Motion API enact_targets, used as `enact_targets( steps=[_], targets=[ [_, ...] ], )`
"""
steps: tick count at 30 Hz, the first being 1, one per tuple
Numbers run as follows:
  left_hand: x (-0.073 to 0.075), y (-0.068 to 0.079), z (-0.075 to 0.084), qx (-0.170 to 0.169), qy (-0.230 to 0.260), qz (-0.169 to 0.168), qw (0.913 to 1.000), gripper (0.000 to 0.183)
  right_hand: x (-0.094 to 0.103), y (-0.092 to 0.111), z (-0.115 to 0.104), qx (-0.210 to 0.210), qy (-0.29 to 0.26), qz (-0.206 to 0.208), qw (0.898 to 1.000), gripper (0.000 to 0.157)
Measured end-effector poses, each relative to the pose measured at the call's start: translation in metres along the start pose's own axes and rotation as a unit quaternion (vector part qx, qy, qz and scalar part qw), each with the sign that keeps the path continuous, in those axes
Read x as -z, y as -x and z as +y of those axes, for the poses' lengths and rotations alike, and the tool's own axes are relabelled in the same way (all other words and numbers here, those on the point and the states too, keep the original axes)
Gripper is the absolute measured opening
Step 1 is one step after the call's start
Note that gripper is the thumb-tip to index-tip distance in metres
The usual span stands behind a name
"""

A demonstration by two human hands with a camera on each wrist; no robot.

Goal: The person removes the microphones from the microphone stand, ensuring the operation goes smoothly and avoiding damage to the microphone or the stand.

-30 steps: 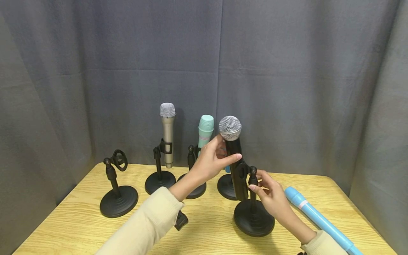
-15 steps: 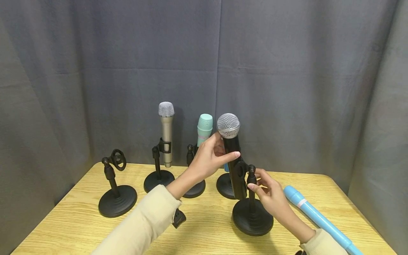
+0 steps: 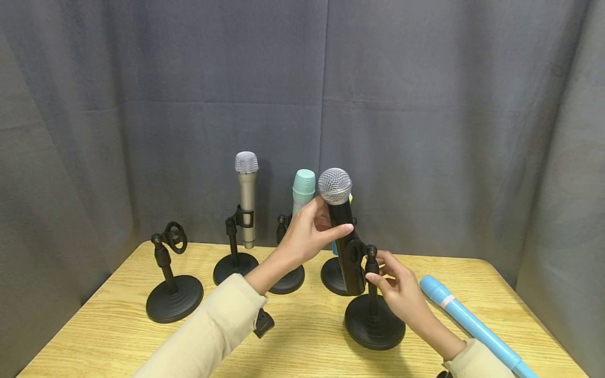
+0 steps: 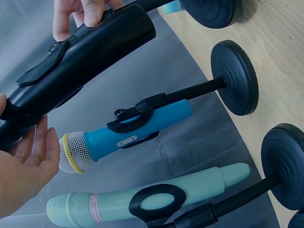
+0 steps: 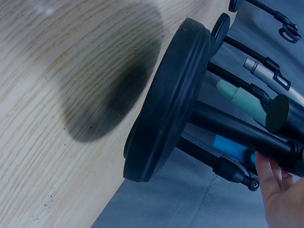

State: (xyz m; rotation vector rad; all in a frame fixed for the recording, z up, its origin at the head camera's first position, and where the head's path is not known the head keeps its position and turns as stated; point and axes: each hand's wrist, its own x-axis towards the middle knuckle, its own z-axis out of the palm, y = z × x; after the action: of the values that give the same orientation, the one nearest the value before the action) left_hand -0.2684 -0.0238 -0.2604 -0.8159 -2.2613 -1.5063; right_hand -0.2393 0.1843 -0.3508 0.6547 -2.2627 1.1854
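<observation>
A black microphone [image 3: 352,257] with a silver mesh head sits in the clip of a black desk stand [image 3: 375,321], tilted with its head leaning left. My left hand [image 3: 302,233] grips its body just below the mesh, thumb on the near side. With thumb and fingers, my right hand [image 3: 399,286] holds the upper part of that stand's pole, just below the clip joint. In the right wrist view, the stand's round base [image 5: 166,104] appears slightly off the table, its shadow apart from it. The left wrist view shows the microphone's black body [image 4: 90,57] inside the clip.
Behind stand a silver microphone [image 3: 247,199], a mint microphone [image 3: 304,186] and a blue microphone [image 4: 137,133], each in a stand. A stand with a bare clip [image 3: 175,298] is at left. A light-blue microphone [image 3: 477,325] lies at right on the wooden table [image 3: 302,336].
The black microphone's head has tipped a little further left, along with my left hand. A bit of the blue microphone behind now shows beside it. My right hand keeps its hold on the pole.
</observation>
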Motion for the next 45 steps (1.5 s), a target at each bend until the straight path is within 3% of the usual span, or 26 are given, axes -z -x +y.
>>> enact_targets(
  steps=[36,45],
  targets=[
    [0.009,-0.003,0.004,0.002,0.009,0.033,0.9994,0.04,-0.002,0.0,-0.002,0.016,0.003,0.004,1.0,0.029],
    [0.011,-0.002,0.004,0.008,0.019,0.035,0.9992,0.04,-0.003,0.001,-0.001,0.037,0.01,0.003,0.999,0.032]
  ],
)
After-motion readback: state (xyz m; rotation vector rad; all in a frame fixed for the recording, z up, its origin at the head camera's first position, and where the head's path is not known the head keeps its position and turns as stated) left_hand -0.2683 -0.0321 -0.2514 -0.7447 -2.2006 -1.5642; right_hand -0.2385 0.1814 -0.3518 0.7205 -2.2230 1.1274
